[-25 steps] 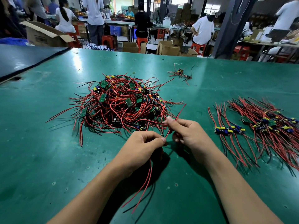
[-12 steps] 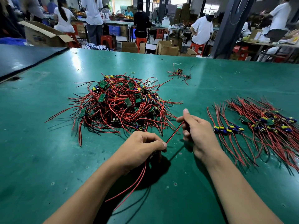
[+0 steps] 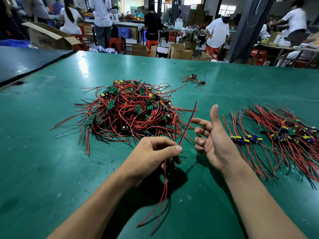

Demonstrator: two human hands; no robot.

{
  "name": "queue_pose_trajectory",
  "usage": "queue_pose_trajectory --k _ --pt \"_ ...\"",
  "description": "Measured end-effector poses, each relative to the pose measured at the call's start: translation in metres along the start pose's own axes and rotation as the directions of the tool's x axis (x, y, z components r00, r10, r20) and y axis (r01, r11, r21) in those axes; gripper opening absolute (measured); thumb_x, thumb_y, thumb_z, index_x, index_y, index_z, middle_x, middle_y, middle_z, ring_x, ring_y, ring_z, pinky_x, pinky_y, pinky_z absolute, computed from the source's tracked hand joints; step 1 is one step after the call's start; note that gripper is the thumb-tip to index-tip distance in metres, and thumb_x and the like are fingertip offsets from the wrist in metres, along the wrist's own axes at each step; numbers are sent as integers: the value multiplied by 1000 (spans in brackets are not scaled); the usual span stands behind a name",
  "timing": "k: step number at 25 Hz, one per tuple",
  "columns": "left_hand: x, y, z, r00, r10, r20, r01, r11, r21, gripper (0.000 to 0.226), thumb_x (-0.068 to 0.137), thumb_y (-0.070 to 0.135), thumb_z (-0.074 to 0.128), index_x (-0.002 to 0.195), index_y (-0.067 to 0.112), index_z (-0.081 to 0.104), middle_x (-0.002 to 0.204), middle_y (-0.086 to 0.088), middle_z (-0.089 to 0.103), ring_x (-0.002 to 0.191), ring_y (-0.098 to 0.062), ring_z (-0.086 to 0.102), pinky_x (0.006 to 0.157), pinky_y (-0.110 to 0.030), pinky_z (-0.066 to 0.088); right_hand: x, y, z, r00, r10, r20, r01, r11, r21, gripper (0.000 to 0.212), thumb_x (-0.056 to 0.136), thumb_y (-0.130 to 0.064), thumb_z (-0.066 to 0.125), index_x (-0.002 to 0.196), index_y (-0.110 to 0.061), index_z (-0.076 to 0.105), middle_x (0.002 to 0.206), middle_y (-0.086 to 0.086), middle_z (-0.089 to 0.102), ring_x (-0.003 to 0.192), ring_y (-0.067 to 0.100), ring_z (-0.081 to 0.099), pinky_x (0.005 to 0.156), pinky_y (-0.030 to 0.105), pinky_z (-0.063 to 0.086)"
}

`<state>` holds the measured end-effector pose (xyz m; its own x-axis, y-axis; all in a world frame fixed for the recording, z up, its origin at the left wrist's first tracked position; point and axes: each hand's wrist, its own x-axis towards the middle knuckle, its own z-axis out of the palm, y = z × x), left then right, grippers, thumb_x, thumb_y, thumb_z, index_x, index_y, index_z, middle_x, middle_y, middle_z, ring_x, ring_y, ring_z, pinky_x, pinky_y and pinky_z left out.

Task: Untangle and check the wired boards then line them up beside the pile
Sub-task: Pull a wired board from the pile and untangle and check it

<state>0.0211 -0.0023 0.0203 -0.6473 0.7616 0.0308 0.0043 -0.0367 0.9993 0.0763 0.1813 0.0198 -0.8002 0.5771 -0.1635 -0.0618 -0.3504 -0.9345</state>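
A tangled pile (image 3: pixel 131 111) of small green boards with red and black wires lies on the green table (image 3: pixel 51 169), ahead and to the left. My left hand (image 3: pixel 155 152) is shut on one wired board (image 3: pixel 170 160), mostly hidden in the fingers. Its red and black wire pair (image 3: pixel 188 123) sticks up straight to the right, and more wires (image 3: pixel 162 200) hang down toward me. My right hand (image 3: pixel 212 140) is open, palm turned left, just right of that raised wire and not touching it. Sorted boards (image 3: pixel 276 135) lie in a row at the right.
A couple of stray wired boards (image 3: pixel 194 79) lie farther back on the table. A dark mat (image 3: pixel 25 62) covers the far left. Beyond the table edge are cardboard boxes (image 3: pixel 179 52), red stools, a dark pillar (image 3: pixel 248 28) and several people at benches.
My right hand slid along the red wire away from my left hand, then let go and opened. The wire now stands straight up from my left hand, which stayed in place.
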Motion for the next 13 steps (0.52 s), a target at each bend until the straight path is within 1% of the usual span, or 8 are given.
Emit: queue_pose_trajectory --k 1,2,4,6,8,9,10,13 --pt "0 2 0 998 45 -39 -46 999 -28 11 87 14 69 83 4 71 72 -13 71 60 -22 62 59 -26 48 0 1 1 1000 -18 -1 18 1000 2 72 72 -78 53 92 -11 69 59 -7 49 42 7 33 39 20 27" --pt "0 4 0 991 96 -90 -101 993 -58 12 85 15 70 83 4 71 74 -14 72 61 -24 64 61 -29 48 0 2 2 999 -43 -5 43 999 4 64 81 -71 53 86 -9 68 58 -6 47 40 7 32 39 19 27" --pt "1 9 -1 965 169 -201 -196 973 -120 12 83 18 70 83 6 71 75 -15 72 62 -25 67 60 -27 49 -1 7 6 995 -97 3 97 994 -52 43 97 -44 57 78 -7 66 57 -4 46 37 6 32 37 16 26" --pt "4 10 -2 935 193 -296 -242 960 -139 9 85 16 68 82 8 71 74 -13 73 62 -24 67 57 -24 48 -4 13 9 988 -144 62 151 980 -126 26 95 -26 64 81 -4 69 60 -2 53 38 5 35 37 16 29" --pt "5 8 -3 895 184 -407 -249 962 -113 8 88 13 67 83 7 70 74 -11 73 61 -21 67 54 -22 49 -8 15 11 978 -176 107 190 972 -139 18 91 -21 69 83 -5 71 61 -1 56 37 5 36 37 16 31" --pt "6 7 -4 872 170 -460 -245 963 -110 9 89 13 67 84 7 70 74 -11 74 60 -21 68 54 -21 49 -8 13 12 977 -181 113 196 971 -140 19 92 -22 68 80 -9 72 58 -1 54 35 6 35 36 16 29" --pt "6 6 -5 853 148 -501 -239 963 -122 9 90 14 67 86 7 70 76 -11 74 61 -21 68 53 -21 50 -9 11 13 978 -182 103 196 969 -150 25 95 -26 65 73 -15 71 53 -2 50 33 6 32 36 15 25" --pt "7 5 -9 838 61 -542 -212 952 -222 9 92 16 65 91 8 69 84 -13 75 68 -25 72 58 -26 56 -10 8 17 981 -191 23 191 959 -208 52 100 -41 55 53 -20 56 41 -2 35 31 10 24 39 17 17"
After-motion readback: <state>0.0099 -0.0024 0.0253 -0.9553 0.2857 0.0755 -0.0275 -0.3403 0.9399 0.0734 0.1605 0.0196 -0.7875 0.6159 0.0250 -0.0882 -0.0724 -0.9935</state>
